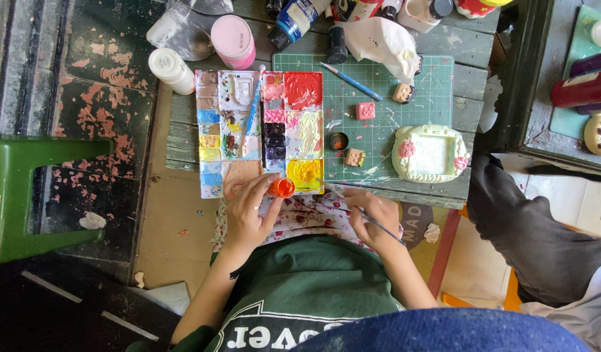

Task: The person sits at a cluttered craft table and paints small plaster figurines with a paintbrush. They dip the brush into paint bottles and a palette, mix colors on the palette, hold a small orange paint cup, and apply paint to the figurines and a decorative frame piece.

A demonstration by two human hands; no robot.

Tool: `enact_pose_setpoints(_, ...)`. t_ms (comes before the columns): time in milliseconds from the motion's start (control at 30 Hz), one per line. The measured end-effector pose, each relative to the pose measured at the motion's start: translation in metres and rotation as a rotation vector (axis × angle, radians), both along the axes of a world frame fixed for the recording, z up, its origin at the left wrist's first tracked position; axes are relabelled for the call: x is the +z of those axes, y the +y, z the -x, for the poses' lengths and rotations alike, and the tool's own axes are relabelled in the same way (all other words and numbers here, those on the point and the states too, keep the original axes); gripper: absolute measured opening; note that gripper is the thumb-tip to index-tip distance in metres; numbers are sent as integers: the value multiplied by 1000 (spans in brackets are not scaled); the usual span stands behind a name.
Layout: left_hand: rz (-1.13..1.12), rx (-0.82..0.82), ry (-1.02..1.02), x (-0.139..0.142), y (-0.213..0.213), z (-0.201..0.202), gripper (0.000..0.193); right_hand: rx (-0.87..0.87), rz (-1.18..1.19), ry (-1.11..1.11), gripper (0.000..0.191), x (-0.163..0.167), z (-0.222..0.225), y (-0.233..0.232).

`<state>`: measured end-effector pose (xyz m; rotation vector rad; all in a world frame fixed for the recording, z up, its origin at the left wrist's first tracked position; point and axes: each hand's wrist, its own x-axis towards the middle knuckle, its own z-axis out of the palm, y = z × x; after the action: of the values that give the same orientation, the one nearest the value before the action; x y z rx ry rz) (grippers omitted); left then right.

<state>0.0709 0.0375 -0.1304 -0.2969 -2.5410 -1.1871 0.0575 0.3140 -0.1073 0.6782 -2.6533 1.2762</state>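
Note:
My left hand (247, 207) grips a small orange paint pot (281, 188) at the near edge of a paint palette (260, 130) filled with many colour wells. My right hand (372, 215) holds a thin paintbrush (379, 225) just below the table edge, its tip pointing left toward the yellow well (305, 173). A blue-handled brush (252, 112) lies across the palette. On the green cutting mat (379, 124) sit a white clay frame with pink flowers (429, 154), a pink square piece (365, 111), a small open pot (339, 141) and other small clay pieces.
Paint bottles and jars line the far table edge, with a pink-lidded tub (233, 40) and a white bottle (172, 70). A crumpled white cloth (385, 40) lies on the mat. Another person's dark-trousered leg (528, 228) is at right. A green stool (27, 195) stands left.

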Motion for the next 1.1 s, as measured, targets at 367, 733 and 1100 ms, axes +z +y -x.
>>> enact_pose_setpoints(367, -61, -3, 45, -3, -4, -7, 43, 19, -85, 57, 23, 13, 3, -14)
enact_pose_setpoints(733, -74, 26, 63, -6, -6, -13, 40, 58, -85, 74, 26, 17, 5, -18)
enact_pose_setpoints(1100, -49, 8, 34, -8, -7, -14, 41, 110, -84, 39, 28, 17, 9, -25)
